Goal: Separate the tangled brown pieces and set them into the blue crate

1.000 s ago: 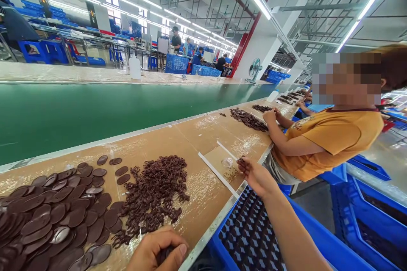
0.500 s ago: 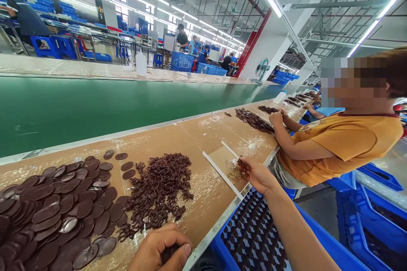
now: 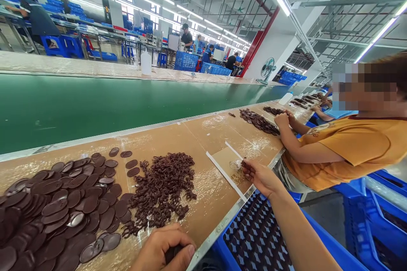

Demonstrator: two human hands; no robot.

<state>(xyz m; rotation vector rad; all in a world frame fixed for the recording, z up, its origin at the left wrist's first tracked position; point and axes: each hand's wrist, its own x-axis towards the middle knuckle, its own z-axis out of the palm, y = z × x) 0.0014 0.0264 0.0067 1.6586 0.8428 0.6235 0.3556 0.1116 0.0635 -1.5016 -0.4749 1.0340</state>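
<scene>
- My left hand [image 3: 163,247] sits at the bottom edge of the view, fingers [image 3: 182,241] clenched round a dark brown piece [image 3: 171,254], which is mostly hidden in the grip, right over the metal edge of the surface [image 3: 203,139].
- Right hand [image 3: 261,178] is out over the tan card sheet [image 3: 222,159], fingers [image 3: 251,168] pinching a small dark bit [image 3: 243,164] just beside a little clear dish [image 3: 235,164]. Can't tell exactly what shape the bit is, too small.
- Loose tan bits [image 3: 238,178] lie right under that dish, between two white strips [image 3: 224,175].
- To the left on the surface there's a big spread of flat dark brown ovals [image 3: 73,207], overlapping, some shiny side up, and next to it a tangled heap of smaller dark pieces [image 3: 162,190].
- Below the edge, a blue crate [image 3: 254,237] holds rows of dark pieces.
- Further along, a co-worker in a mustard tee [image 3: 356,152] has both hands at another dark pile [image 3: 259,121].
- Behind it all runs a green conveyor belt [image 3: 95,110].
</scene>
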